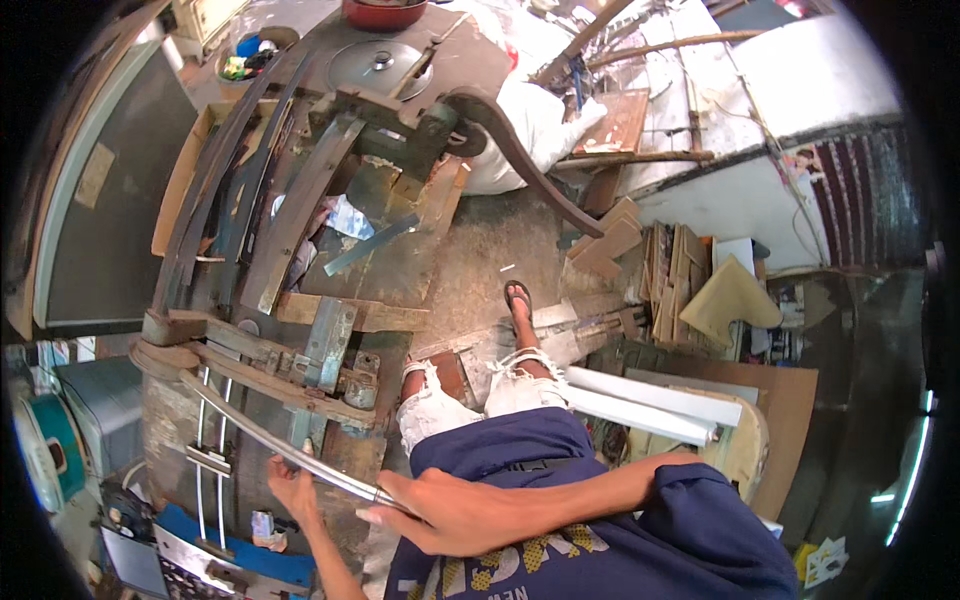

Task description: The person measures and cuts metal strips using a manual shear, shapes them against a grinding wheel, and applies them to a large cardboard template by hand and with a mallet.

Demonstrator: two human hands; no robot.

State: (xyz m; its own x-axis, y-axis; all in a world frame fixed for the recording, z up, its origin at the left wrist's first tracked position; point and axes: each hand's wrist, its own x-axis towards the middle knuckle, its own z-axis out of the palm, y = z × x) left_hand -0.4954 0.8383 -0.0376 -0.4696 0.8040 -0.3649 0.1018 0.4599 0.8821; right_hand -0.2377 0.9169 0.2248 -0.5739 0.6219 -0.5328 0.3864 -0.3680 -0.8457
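My right hand (440, 510) is wrapped round the bright end of a long metal lever (285, 449). The lever runs up and left to the rusty pivot end of a bench-mounted metal machine, perhaps a hand shear (270, 362). My left hand (291, 488) is just beneath the lever, beside the machine's near side. One digit points up and the lever covers part of the fingers, so I cannot make out whether they grip anything. A grey metal block (327, 345) sits across the machine's rails. Two thin bright rods (213, 455) with a sliding crosspiece extend toward me on its left.
A second rusty machine with a curved lever (530, 175) stands ahead. Beyond it lie a round metal lid (378, 68) and a red pan (384, 12). Wooden boards (680, 275) and white tubes (650, 405) are at right. A teal spool (58, 450) is at left.
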